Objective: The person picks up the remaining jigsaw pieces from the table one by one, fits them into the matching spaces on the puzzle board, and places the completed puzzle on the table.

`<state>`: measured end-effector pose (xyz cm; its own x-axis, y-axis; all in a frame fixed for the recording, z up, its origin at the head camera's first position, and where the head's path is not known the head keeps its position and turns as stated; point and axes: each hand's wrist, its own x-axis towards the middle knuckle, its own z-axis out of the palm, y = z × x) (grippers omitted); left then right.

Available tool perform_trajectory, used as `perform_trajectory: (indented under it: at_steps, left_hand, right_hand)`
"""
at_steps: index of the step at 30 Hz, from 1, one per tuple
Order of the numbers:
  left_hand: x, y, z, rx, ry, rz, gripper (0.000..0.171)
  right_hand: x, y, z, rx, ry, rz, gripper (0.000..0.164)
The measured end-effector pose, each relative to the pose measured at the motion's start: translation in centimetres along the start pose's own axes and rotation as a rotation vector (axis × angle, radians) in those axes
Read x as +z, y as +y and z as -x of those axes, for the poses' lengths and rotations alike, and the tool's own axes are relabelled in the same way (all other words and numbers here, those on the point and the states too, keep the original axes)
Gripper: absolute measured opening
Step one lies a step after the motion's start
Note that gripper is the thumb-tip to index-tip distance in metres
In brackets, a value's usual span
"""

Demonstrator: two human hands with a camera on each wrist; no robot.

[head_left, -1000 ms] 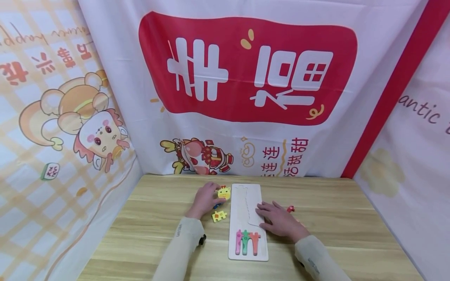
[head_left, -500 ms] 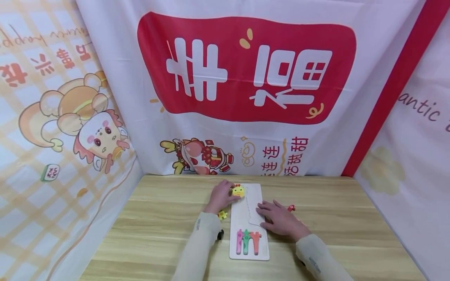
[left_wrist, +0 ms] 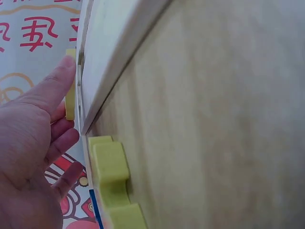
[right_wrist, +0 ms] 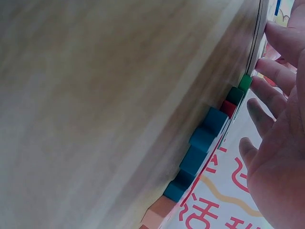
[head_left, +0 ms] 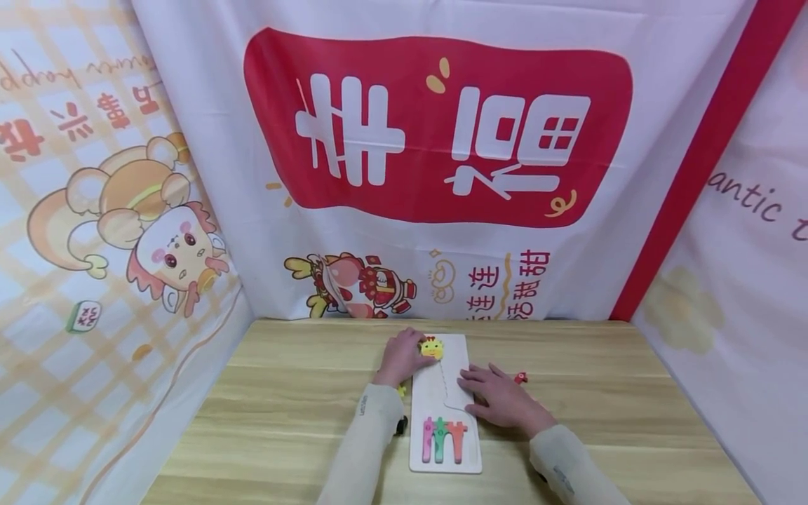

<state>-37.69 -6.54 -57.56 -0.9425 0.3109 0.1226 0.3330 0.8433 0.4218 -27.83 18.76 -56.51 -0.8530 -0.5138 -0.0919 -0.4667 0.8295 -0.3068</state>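
My left hand (head_left: 400, 358) pinches a yellow giraffe-head puzzle piece (head_left: 433, 349) between thumb and fingers, over the top end of a long white puzzle board (head_left: 426, 396). Edge-on in the left wrist view, this yellow piece (left_wrist: 70, 107) stands against the board's face. With fingers spread, my right hand (head_left: 501, 398) rests at the board's right edge. Pink (head_left: 428, 440), green (head_left: 439, 442) and orange (head_left: 458, 443) leg-shaped pieces lie side by side in the board's lower end. A thin outline runs down the board's middle.
Another yellow piece (left_wrist: 112, 164) lies on the wooden table (head_left: 303, 393) left of the board, mostly hidden by my left wrist. A red piece (head_left: 520, 378) shows beyond my right hand. Several teal pieces (right_wrist: 194, 160) line up beside that hand. A printed cloth (head_left: 536, 280) hangs behind.
My left hand has carried the giraffe-head piece rightward from the table left of the board onto the board's top end. My right hand has stayed at the right edge.
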Motion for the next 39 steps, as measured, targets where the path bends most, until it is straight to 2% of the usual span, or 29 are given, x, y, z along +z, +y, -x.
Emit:
perform_trajectory:
  at_steps: [7,17,39]
  left_hand:
    - [0.23,-0.01,-0.32,-0.005,-0.020,-0.016,0.058]
    - [-0.11,0.15,-0.27,-0.035,-0.020,0.015,0.056]
    - [-0.05,0.18,-0.08,-0.038,-0.048,-0.073,0.058]
  right_hand:
    - [0.17,0.09,-0.06,-0.001,-0.010,-0.001,0.061]
    - [0.30,0.24,-0.09,-0.011,0.009,0.010,0.062]
    - [0.26,0.13,-0.13,-0.001,0.006,0.006,0.060]
